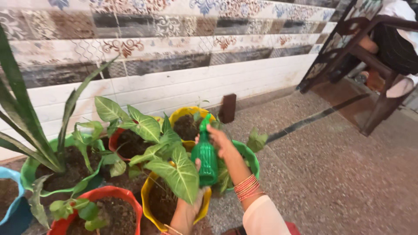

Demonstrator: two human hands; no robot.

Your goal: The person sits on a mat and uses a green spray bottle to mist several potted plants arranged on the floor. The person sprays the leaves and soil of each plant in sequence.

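Observation:
My right hand [220,142] grips the top of a green ribbed spray bottle [205,162], which stands upright over the plants. Red bangles [247,187] ring that wrist. From below, my left hand [188,210] holds the bottle's base, partly hidden by a big veined leaf [180,174]. The bottle's nozzle is close to a yellow pot [190,111] of dark soil near the wall. A second yellow pot [149,190] with a broad-leaved plant sits just under my left hand.
Around them stand a red pot [104,194], a green pot [28,166] with a tall sword-leaved plant, another green pot [251,159], and a blue pot [9,174]. A brick [227,108] leans against the tiled wall. A wooden chair [375,65] with a seated person is at the upper right.

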